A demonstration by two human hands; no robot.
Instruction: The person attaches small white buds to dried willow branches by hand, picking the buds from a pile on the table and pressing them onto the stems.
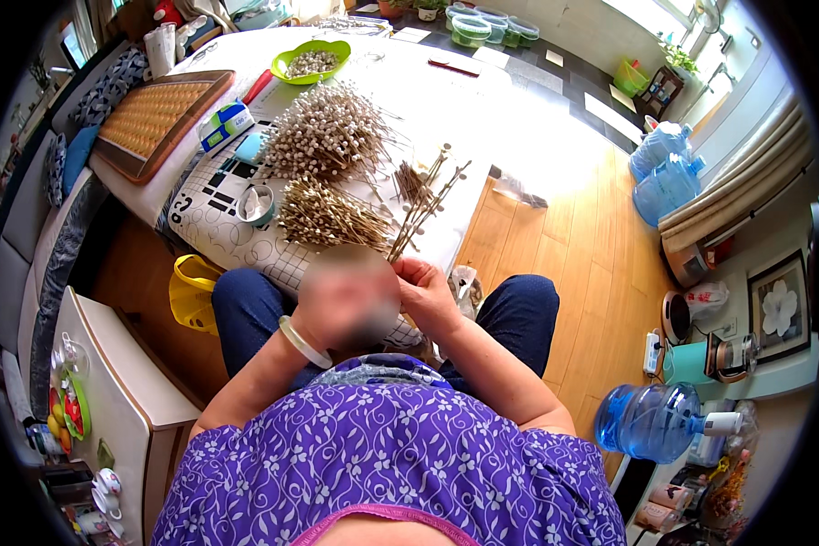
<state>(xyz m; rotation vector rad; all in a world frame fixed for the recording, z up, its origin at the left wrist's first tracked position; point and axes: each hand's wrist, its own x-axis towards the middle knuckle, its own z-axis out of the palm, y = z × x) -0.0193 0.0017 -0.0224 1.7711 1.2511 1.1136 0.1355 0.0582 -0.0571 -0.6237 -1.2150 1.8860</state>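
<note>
My right hand (430, 296) is closed, fingers pinched round the lower end of a thin brown budded branch (419, 211) that rises up and to the right. Right beside it, my left hand (348, 296) is covered by a blur, so its fingers are hidden; a pale bangle (304, 343) circles that wrist. Just beyond my hands lies a bundle of stems with tan buds (329, 213). Farther back is a larger pile of stems with round whitish buds (328, 132). A small cup of white material (256, 204) stands left of the tan bundle.
On the white-covered table (482, 100) are a heart-shaped green bowl of buds (311, 62), a blue-and-green packet (226, 126) and a few short brown sticks (411, 182). A yellow bag (194, 293) is by my left knee. Large blue water bottles (667, 187) stand at right.
</note>
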